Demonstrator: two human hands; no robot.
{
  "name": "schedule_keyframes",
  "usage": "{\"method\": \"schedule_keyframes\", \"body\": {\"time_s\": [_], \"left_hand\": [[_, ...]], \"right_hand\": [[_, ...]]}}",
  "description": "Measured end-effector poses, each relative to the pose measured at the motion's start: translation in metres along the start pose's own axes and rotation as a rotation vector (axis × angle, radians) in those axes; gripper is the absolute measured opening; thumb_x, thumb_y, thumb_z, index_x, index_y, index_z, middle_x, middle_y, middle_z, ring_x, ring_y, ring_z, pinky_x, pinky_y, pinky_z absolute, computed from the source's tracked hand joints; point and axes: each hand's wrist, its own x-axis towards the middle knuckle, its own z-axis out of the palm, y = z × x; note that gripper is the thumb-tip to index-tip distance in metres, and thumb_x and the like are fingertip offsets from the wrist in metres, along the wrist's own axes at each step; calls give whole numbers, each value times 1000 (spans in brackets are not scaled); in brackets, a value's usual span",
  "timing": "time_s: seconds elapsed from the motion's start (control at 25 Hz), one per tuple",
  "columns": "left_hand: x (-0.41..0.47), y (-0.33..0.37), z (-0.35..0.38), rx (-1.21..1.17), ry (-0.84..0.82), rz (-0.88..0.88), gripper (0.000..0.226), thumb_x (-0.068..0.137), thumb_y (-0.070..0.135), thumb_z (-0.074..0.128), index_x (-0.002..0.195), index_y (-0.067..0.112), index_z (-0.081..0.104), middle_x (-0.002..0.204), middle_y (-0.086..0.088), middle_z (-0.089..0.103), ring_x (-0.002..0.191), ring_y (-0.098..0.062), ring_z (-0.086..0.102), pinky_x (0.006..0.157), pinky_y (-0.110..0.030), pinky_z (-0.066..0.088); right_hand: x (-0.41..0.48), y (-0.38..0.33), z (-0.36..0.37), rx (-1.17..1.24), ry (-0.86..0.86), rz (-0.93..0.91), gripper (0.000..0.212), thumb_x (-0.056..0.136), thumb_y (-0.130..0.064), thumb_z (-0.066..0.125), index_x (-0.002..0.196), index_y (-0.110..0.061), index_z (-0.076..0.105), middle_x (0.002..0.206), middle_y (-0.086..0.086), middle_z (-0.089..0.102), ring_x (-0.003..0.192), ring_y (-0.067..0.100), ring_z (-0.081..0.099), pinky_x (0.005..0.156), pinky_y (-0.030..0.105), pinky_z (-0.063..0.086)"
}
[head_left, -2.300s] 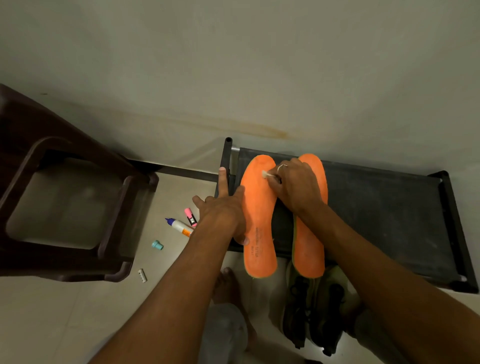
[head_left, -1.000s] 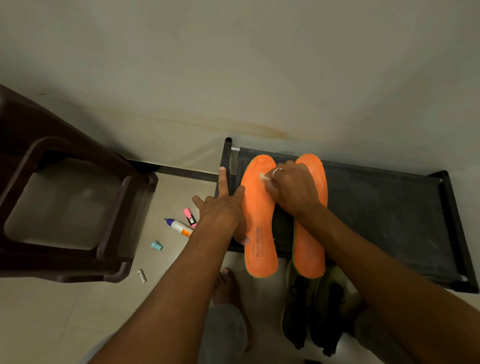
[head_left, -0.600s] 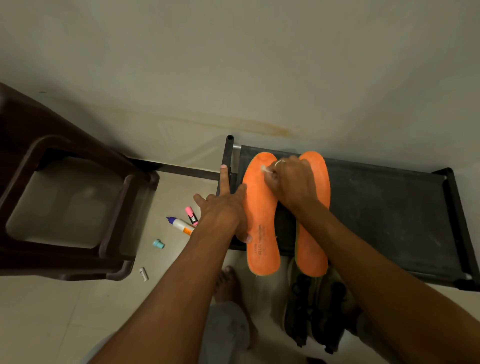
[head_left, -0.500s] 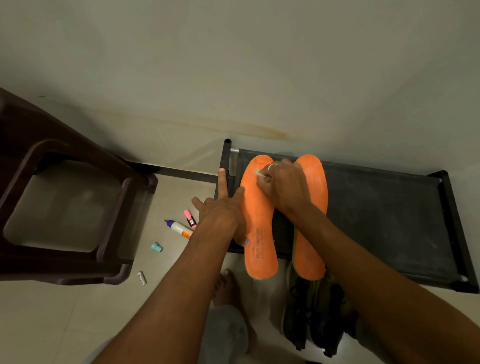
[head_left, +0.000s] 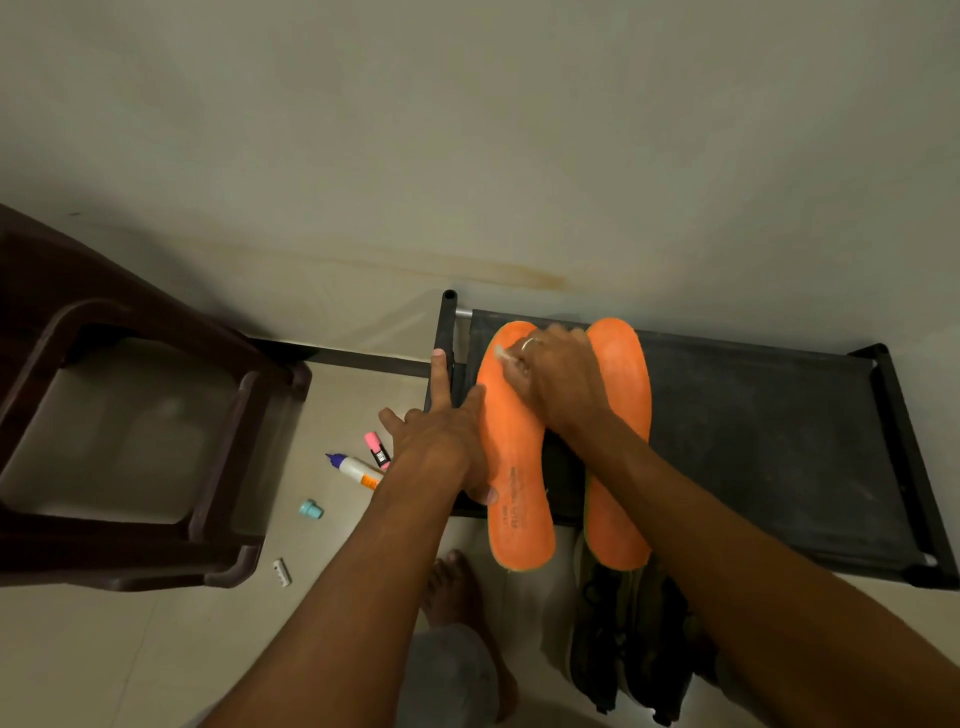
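Spread left hand (head_left: 441, 441) is pressing the left insole (head_left: 517, 483); right hand (head_left: 558, 384) is pinching a white scrap (head_left: 500, 352) at its twelve o'clock, glue bottle (head_left: 356, 467) lying at nine.

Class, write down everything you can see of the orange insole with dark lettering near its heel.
The insole is orange and foam-like, with a greenish rim and dark print near the heel. It lies flat, toe toward the wall, on the black rack, heel overhanging its front edge, beside a second insole. The left hand steadies its side; the right hand pinches a small whitish piece against its toe area.
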Motion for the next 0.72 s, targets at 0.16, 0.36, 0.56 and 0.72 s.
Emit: {"method": "schedule_keyframes", "body": {"time_s": [0.16,0.36,0.56,0.72], "left_hand": [[0,1,2,2,-12,-6,138,65,50,89,155,41,-15,144,-12,-55,140,-43,34,117,-66,10],[2,0,2,-18,-19,-8,138,65,49,89,155,41,-15,143,-11,-56,141,-43,32,117,-67,9],[3,0,2,-15,-12,-10,138,64,49,90,155,42,-15,143,-11,-57,141,-43,33,117,-67,10],[2,1,2,2,-11,-12,139,64,50,89,154,42,-16,143,-12,-56,140,-43,34,117,-67,10]], "right_hand": [[4,-9,4,-8,59,46,27,91,-28,59,70,-16,69,74,4,68,77,25,58,69,38,38],[7,-1,-1,1,99,133,25,88,-26,60,67,-14,67,72,6,67,75,26,58,68,38,36],[4,-4,5,-38,80,40,29,93,-31,59,69,-16,68,72,5,67,75,25,58,68,38,38],[2,-10,9,-25,111,-1,26,92,-29,61,71,-17,70,72,2,67,74,24,57,67,38,36]]}}
